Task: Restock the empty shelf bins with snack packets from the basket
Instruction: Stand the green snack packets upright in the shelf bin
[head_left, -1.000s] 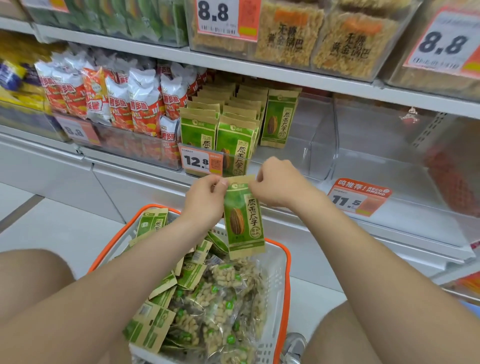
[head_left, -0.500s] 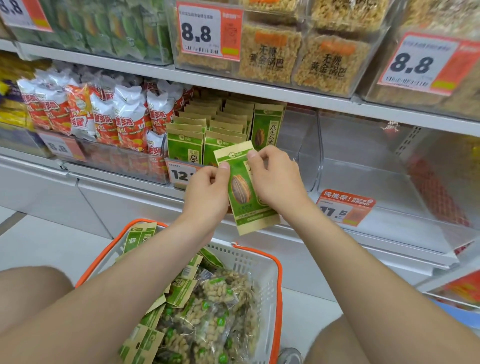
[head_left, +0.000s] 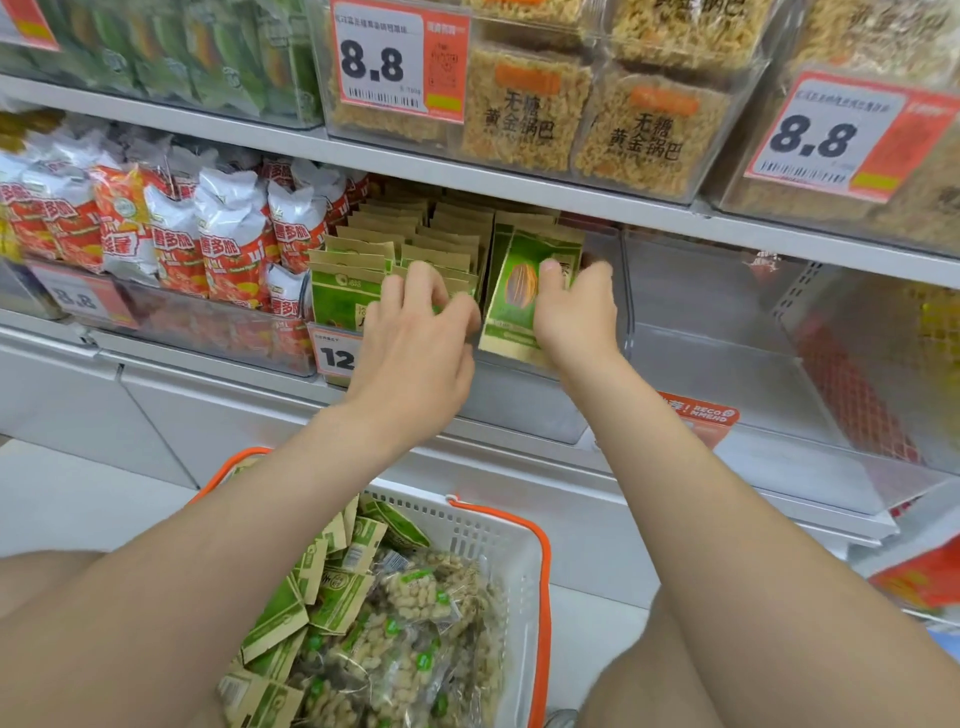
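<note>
Head cam: right hand (head_left: 576, 314) pinches a green seed packet (head_left: 511, 306), upright inside the clear bin (head_left: 524, 405). Left hand (head_left: 421, 338) hooks its fingers over the packet rows (head_left: 415, 236) there. Basket (head_left: 498, 540) sits below the bin.

Bright, flat white light falls from above and leaves almost no hard shadows; only a soft shade lies beneath the upper shelf (head_left: 519, 192), over the rearmost packets. The clear bins (head_left: 727, 332) carry pale glare and milky reflections that wash out what lies behind them on the right. The wide lens bows the shelf edges and stretches the lower corners. On the price tags (head_left: 400, 62) the large digits read clearly but the small print is soft. The print on the green packet (head_left: 519, 301) in the right hand (head_left: 576, 317) is smeared, and the basket (head_left: 498, 540) looks slightly soft.
</note>
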